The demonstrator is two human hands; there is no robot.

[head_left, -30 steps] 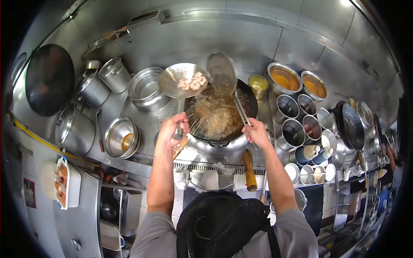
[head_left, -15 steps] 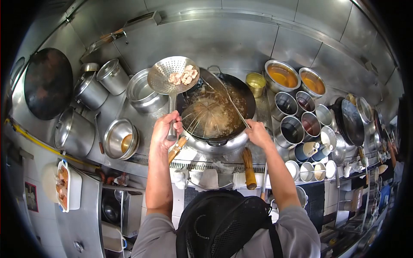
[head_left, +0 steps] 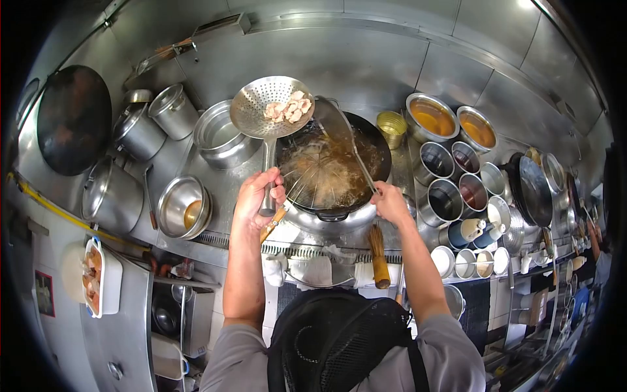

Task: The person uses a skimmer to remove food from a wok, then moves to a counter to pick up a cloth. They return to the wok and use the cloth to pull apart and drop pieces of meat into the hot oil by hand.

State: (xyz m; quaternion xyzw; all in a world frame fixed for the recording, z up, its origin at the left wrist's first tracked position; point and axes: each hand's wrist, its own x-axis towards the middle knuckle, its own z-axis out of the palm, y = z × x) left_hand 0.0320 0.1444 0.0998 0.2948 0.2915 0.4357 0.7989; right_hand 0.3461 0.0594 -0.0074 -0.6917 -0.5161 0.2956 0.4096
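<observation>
Kitchen range, seconds apart: Strainer [head_left: 248,108] in left hand [head_left: 258,195], shifted slightly left and toward back wall from spot of one second ago, meat [head_left: 287,109] carried along, less of strainer now covering wok [head_left: 377,144]. Ladle [head_left: 335,121] in right hand [head_left: 392,204], broad face showing at first, then swung nearly edge-on half a second ago, now turned partway back, face narrow and slanted over far side of wok. Froth in wok perhaps thinner, though steam blurs view.
</observation>
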